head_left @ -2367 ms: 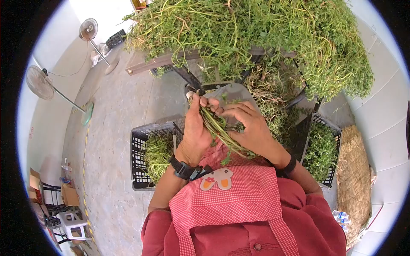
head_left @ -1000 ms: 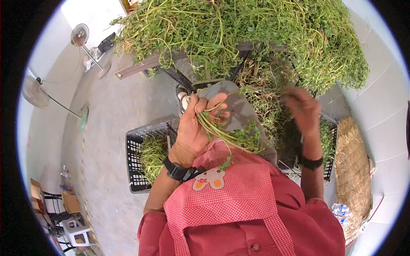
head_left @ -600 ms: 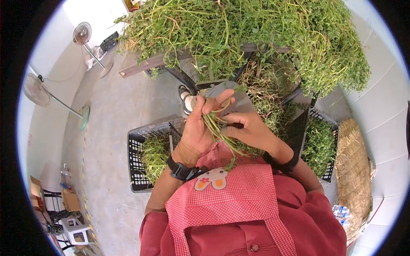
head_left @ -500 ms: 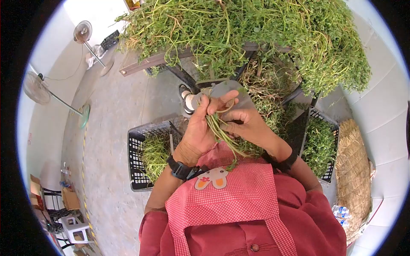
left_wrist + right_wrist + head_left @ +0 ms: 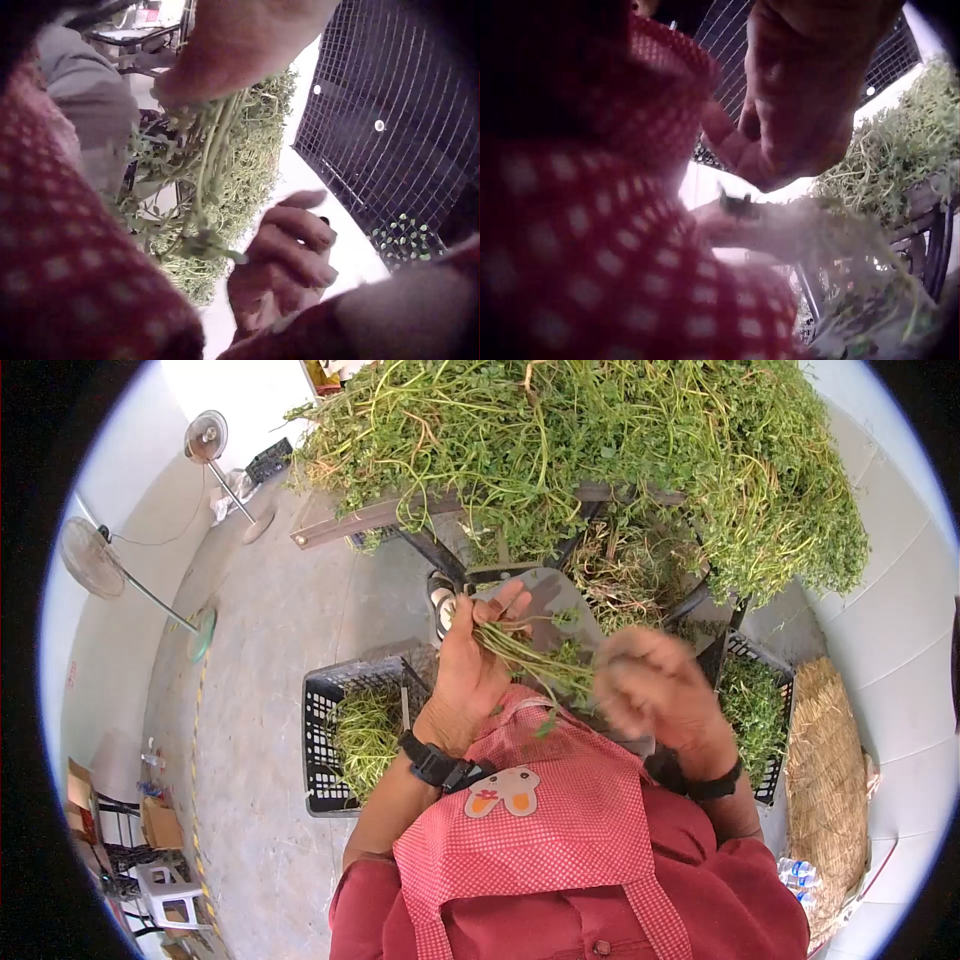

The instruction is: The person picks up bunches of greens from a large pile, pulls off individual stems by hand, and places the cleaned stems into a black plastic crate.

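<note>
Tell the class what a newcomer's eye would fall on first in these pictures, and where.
Probably the green heap spread across the top of the head view. Next would come the red checked apron low in that view, with its rabbit patch. Between heap and apron, the left hand holds a small bunch of stems.

Grey floor (image 5: 260, 690), pale wall (image 5: 905, 640), white stool (image 5: 165, 891)

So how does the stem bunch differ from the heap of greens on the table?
The stem bunch is a small handful; the heap of greens is far bigger. The bunch's stems run mostly side by side; the heap's tangle. The left grip holds the bunch; the table bears the heap. Both are leafy and green.
</note>
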